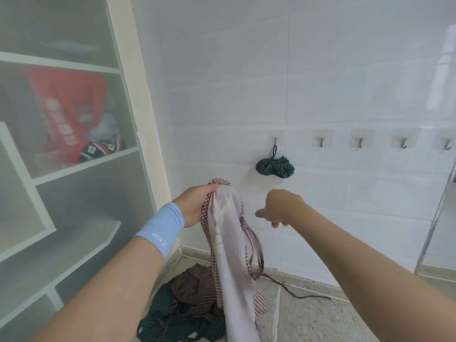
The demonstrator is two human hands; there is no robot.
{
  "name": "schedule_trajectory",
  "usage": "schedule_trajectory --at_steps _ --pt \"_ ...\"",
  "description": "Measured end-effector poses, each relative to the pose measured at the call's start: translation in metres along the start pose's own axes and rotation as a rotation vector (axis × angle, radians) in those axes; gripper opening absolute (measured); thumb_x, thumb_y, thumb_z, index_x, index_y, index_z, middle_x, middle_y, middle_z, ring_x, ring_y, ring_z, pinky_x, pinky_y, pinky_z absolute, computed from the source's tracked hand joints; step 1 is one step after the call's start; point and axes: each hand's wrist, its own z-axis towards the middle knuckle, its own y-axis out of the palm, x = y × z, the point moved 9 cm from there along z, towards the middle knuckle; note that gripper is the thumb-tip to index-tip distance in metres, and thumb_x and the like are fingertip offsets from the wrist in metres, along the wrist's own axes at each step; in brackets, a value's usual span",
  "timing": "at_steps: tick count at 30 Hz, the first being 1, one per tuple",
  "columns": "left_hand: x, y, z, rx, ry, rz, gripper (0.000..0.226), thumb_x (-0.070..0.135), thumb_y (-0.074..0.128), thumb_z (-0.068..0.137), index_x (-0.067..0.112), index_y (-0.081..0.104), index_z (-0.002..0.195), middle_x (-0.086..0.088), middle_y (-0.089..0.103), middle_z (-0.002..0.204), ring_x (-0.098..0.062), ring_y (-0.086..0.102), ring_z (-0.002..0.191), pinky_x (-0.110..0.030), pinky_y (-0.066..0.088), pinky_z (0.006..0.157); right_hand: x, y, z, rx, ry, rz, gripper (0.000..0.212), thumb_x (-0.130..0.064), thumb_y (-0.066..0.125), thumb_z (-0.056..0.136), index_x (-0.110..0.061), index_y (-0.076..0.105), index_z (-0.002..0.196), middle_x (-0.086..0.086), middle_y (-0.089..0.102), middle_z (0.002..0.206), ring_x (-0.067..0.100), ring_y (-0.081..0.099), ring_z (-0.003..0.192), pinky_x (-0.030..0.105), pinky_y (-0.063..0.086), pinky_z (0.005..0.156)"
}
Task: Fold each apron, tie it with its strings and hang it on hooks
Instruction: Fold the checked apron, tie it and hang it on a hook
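Two bare forearms reach forward from the bottom of the view, the left one wearing a pale blue wristband [161,229]. The left hand [195,204] has its fingers curled tight around the bunched top edge of a red-and-white checked apron [230,243], holding it up at about waist height in front of a white tiled wall [320,70]. The apron hangs straight down from that grip, pale underside facing out, with its strings [256,257] dangling on the right side towards the floor. The right hand [281,208] is just beside the apron without touching it, thumb stuck out to the left and fingers pointing down; they are blurred, loosely apart, and no cloth shows in them. On the speckled floor [320,317] below lies a heap of more aprons [187,304], brown striped and dark green striped. A row of five small metal hooks [321,142] runs along the wall. From the leftmost hook hangs a tied dark green striped bundle [275,167]. A frosted-door cabinet [74,181] stands on the left, something red visible inside.
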Motion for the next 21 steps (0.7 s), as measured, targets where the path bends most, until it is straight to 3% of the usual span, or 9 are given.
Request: schedule_trajectory --at_steps 2,3,6,10,13,15,17,19,21 --pt "0.006 -0.002 -0.002 0.038 0.017 -0.105 0.038 0.029 0.052 0.102 0.001 0.065 0.124 -0.016 0.070 0.120 -0.031 0.066 0.112 -0.038 0.052 0.096 0.002 0.042 -0.005 -0.322 0.045 0.405 0.048 -0.041 0.036 0.099 -0.007 0.069 0.097 0.009 0.078 0.092 0.023 0.069 0.067 0.027 0.050 0.066" --pt "0.009 0.000 -0.003 0.045 0.031 -0.152 0.038 0.029 0.051 0.102 0.001 0.066 0.124 -0.016 0.070 0.120 -0.031 0.067 0.110 -0.038 0.053 0.093 0.000 0.059 -0.008 -0.445 0.055 0.552 0.055 -0.043 0.032 0.097 -0.004 0.068 0.110 0.015 0.076 0.105 0.028 0.071 0.081 0.032 0.053 0.076" --pt "0.018 0.012 -0.010 -0.006 0.048 -0.247 0.039 0.032 0.045 0.103 0.004 0.067 0.121 -0.014 0.071 0.116 -0.028 0.070 0.099 -0.037 0.055 0.085 -0.018 0.092 -0.007 -0.586 -0.064 0.779 0.066 -0.052 0.034 0.090 -0.007 0.057 0.133 0.013 0.064 0.131 0.029 0.061 0.114 0.046 0.044 0.100" --pt "0.024 0.016 -0.022 -0.096 0.047 -0.205 0.041 0.035 0.046 0.103 0.006 0.067 0.123 -0.015 0.070 0.120 -0.031 0.066 0.112 -0.042 0.050 0.099 -0.050 0.087 -0.013 -0.611 -0.259 1.269 0.030 -0.030 0.052 0.091 -0.011 0.066 0.109 0.007 0.066 0.106 0.022 0.059 0.093 0.039 0.042 0.088" --pt "0.031 -0.013 -0.033 0.051 0.133 0.099 0.027 0.028 0.050 0.102 0.011 0.070 0.110 -0.011 0.074 0.111 -0.026 0.070 0.102 -0.035 0.053 0.089 -0.042 0.058 -0.011 -0.376 -0.274 1.307 0.021 -0.014 0.054 0.097 -0.008 0.073 0.101 0.004 0.067 0.091 0.016 0.059 0.075 0.029 0.046 0.070" --pt "0.044 -0.046 -0.042 0.305 0.260 0.524 0.022 0.027 0.056 0.098 0.012 0.071 0.091 -0.008 0.074 0.095 -0.019 0.068 0.085 -0.026 0.049 0.073 -0.020 0.028 -0.006 0.008 -0.214 1.273 0.012 -0.013 0.065 0.094 -0.011 0.077 0.094 0.000 0.071 0.091 0.014 0.061 0.077 0.024 0.048 0.066" --pt "0.050 -0.071 -0.053 0.503 0.348 0.747 0.032 0.031 0.061 0.094 0.003 0.067 0.078 -0.014 0.069 0.079 -0.018 0.059 0.071 -0.027 0.039 0.061 0.001 -0.005 -0.013 0.401 -0.181 1.191 0.003 -0.017 0.075 0.086 -0.020 0.077 0.086 -0.009 0.075 0.087 0.010 0.067 0.081 0.019 0.051 0.070" --pt "0.046 -0.077 -0.062 0.521 0.349 0.790 0.036 0.032 0.060 0.094 0.000 0.063 0.078 -0.011 0.064 0.072 -0.020 0.056 0.069 -0.029 0.035 0.060 -0.003 -0.029 -0.026 0.592 -0.254 0.885 0.003 -0.026 0.077 0.084 -0.029 0.077 0.082 -0.017 0.073 0.081 0.007 0.066 0.084 0.024 0.050 0.075" --pt "0.046 -0.077 -0.073 0.552 0.340 0.949 0.023 0.032 0.054 0.097 0.014 0.064 0.087 0.001 0.065 0.080 -0.020 0.059 0.078 -0.030 0.040 0.065 -0.017 -0.040 -0.037 0.650 -0.334 0.546 0.005 -0.031 0.073 0.086 -0.033 0.075 0.082 -0.018 0.071 0.080 0.009 0.062 0.088 0.027 0.047 0.073"
